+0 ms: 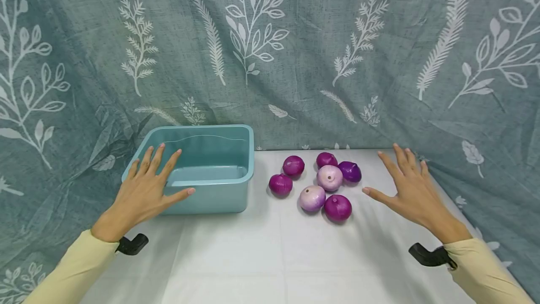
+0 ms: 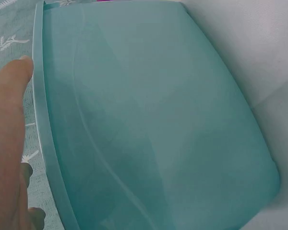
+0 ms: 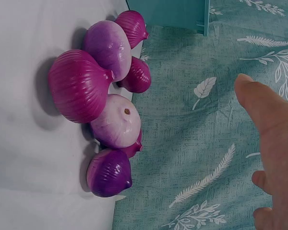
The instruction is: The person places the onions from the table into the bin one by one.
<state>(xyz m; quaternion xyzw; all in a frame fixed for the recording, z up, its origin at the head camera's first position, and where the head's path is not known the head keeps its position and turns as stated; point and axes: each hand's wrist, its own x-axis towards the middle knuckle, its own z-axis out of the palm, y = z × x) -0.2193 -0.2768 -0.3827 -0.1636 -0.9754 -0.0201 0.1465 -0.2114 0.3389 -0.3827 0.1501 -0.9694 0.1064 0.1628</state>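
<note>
A teal plastic bin stands at the left of the white table, with nothing visible inside it. My left hand, fingers spread, hovers over the bin's front left side; the left wrist view shows the bin's outer wall close up. Several onions lie in a loose group right of the bin: glossy magenta ones, a dark purple one and pale ones with purple shading. To their right my right hand is held with fingers spread, holding nothing. In the right wrist view the onions sit apart from the thumb.
A grey-green curtain with white leaf prints hangs behind the table and down both sides. White cloth covers the tabletop. Black straps with mounts are on both wrists, by the pale yellow sleeves.
</note>
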